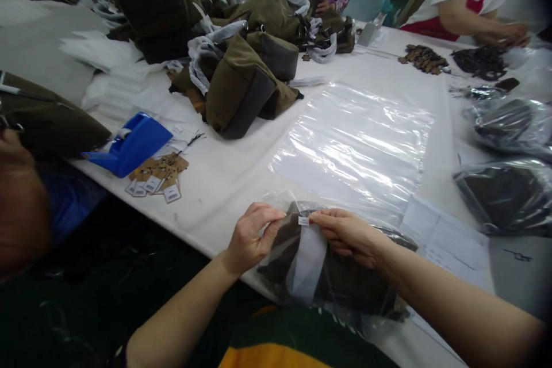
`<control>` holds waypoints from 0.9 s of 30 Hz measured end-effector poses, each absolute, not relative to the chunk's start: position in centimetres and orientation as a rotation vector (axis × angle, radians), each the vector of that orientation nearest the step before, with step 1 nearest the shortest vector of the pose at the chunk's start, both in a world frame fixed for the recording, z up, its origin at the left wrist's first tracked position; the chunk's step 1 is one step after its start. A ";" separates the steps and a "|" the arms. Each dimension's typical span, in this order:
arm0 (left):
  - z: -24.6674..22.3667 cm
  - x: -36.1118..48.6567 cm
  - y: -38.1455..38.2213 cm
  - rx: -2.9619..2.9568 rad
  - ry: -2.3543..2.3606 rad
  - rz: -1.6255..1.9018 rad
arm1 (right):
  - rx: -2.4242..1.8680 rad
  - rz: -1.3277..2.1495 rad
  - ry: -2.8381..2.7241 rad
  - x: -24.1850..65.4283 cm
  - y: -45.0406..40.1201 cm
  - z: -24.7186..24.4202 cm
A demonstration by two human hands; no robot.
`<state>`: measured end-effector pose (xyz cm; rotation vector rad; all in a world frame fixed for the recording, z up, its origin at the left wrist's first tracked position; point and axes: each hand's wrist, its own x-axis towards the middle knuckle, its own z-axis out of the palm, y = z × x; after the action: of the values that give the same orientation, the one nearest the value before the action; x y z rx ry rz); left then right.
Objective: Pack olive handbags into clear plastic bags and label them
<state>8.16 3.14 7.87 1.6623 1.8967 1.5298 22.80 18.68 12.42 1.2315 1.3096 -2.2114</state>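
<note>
Near edge of the white table (202, 192): a dark bag in clear plastic (353, 279) lies directly below both hands, partly overhanging toward the wearer, probably kept this close so both hands can work over its top. Right hand (350, 237) comes in from the right, thumb and forefinger pinching the right end of a small white label (303, 221); the grip at one end seems meant to leave the printed face uncovered. Left hand (252, 238) opposite, thumb and forefinger drawn close together just left of the label, apart from it; cannot tell whether a thin film sits between those tips. Label lies between the two sets of fingertips, touching the right ones only, above the upper end of a broad white strip (307, 264) on the bag. Clear plastic sheets (357, 138) spread flat just beyond, presumably for easy reach. To the left, a blue tape dispenser (140, 141) beside brown-and-white tags (161, 175), bunched near the edge, likely for the same reason. Olive bags (241, 83) heaped farther off, left of the sheets.
</note>
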 end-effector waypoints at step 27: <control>8.0 9.3 5.8 1.904 1.727 1.504 | 1.358 -2.248 1.174 24.8 21.0 13.2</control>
<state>9.28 5.83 8.05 1.9041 1.7271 1.5038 24.78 20.99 13.16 1.3580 1.1737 -2.2475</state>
